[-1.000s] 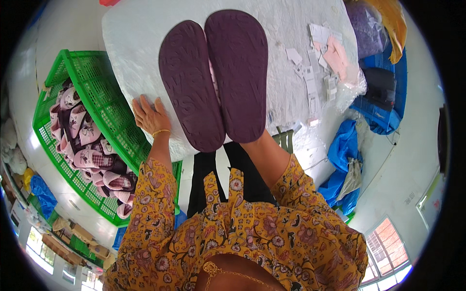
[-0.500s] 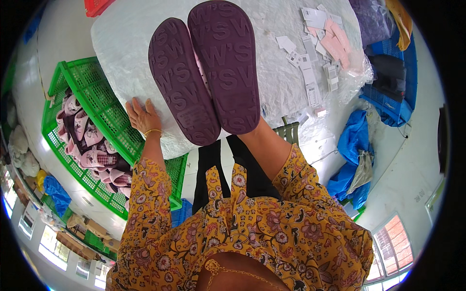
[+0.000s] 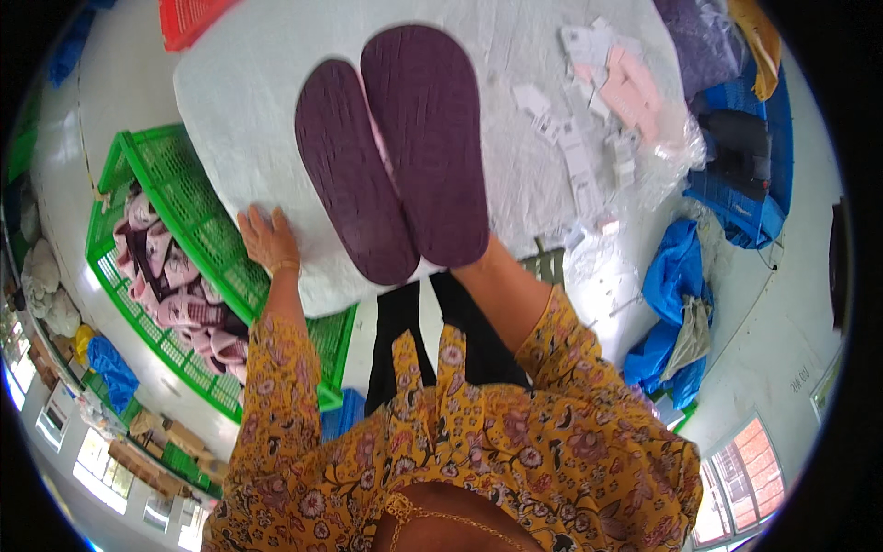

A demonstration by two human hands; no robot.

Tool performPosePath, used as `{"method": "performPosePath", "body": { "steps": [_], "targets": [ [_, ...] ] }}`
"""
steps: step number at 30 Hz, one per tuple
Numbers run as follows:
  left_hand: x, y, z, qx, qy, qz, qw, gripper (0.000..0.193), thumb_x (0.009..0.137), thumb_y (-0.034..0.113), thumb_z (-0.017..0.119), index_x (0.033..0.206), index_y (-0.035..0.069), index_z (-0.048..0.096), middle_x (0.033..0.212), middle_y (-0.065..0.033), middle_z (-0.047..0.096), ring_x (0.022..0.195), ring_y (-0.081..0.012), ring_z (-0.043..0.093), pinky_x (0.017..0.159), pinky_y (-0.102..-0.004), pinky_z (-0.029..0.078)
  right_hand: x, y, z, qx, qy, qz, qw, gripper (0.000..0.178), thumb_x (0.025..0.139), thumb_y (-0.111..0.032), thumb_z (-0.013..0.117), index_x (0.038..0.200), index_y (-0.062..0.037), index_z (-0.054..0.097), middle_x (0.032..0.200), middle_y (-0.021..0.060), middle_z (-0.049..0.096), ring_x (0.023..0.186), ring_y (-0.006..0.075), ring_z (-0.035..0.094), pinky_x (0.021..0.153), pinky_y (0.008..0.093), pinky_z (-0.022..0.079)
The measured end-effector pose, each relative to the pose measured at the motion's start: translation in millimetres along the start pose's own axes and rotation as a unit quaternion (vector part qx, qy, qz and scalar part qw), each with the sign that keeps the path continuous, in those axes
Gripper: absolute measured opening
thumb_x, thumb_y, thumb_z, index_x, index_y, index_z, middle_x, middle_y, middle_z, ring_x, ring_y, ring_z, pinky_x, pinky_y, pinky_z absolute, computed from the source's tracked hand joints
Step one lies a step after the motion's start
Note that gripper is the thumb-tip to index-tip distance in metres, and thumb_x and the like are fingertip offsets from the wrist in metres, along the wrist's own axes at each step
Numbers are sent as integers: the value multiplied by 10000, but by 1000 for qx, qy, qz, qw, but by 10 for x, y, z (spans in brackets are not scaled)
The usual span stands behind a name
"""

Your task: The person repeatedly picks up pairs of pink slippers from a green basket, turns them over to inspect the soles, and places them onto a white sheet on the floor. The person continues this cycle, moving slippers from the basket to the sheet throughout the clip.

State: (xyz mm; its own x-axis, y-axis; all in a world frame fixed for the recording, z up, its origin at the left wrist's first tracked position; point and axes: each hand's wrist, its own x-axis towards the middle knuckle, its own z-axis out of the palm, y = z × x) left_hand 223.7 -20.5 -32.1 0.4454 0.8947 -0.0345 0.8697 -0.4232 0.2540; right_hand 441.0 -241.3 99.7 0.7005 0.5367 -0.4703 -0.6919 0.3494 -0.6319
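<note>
A pair of dark purple slippers (image 3: 428, 147) is held up over the white-covered table, soles facing me and side by side. Behind their heel ends is my right hand (image 3: 474, 269); only its wrist end shows, and its fingers are hidden by the soles. A strip of pink shows between the two slippers. My left hand (image 3: 269, 241) lies flat on the table's left edge, fingers spread and holding nothing. Close beside it stands a green plastic crate (image 3: 189, 221) filled with pink slippers (image 3: 189, 308).
White cards and tags (image 3: 575, 156) and pink pieces (image 3: 630, 92) lie on the table (image 3: 248, 101) at right, by clear plastic wrap. A blue crate (image 3: 777, 138) with dark items stands beyond. Blue sheeting (image 3: 667, 285) lies right of the table; a red crate (image 3: 189, 20) sits far left.
The slippers sit slightly lower in view, and their soles look more blurred. The surroundings have shifted a little. My left hand stays flat on the table.
</note>
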Motion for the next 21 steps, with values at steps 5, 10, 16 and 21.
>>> {"method": "performPosePath", "body": {
  "steps": [5,10,16,21],
  "targets": [
    [-10,305,-50,-16,96,122,988,512,828,189,667,1270,-13,506,1393,-226,392,1260,-392,398,1045,-451,347,-16,-290,-114,-157,74,-30,984,323,934,-121,552,1241,-21,544,1131,51,624,983,105,579,850,266,474],
    [-65,1351,28,-118,18,229,966,552,790,121,688,1298,35,488,1423,-178,363,1307,-358,345,1045,-471,296,338,-789,-454,-260,114,-160,945,191,896,-81,579,1067,-5,619,890,27,659,795,77,568,727,254,469],
    [57,1814,327,-59,-66,261,961,555,829,185,646,1333,76,440,1451,-133,347,1348,-336,304,1072,-481,257,1243,-1796,-907,-555,205,-311,743,300,808,-101,627,1105,-80,592,963,198,607,857,387,592,737,412,473],
    [-33,1827,416,-32,-44,274,960,545,855,223,611,1347,87,421,1466,-132,331,1369,-342,269,1076,-489,245,2117,-2509,-1382,-644,270,-341,629,271,821,-175,624,1067,-63,608,985,182,619,966,375,566,825,437,449]
  ]
}}
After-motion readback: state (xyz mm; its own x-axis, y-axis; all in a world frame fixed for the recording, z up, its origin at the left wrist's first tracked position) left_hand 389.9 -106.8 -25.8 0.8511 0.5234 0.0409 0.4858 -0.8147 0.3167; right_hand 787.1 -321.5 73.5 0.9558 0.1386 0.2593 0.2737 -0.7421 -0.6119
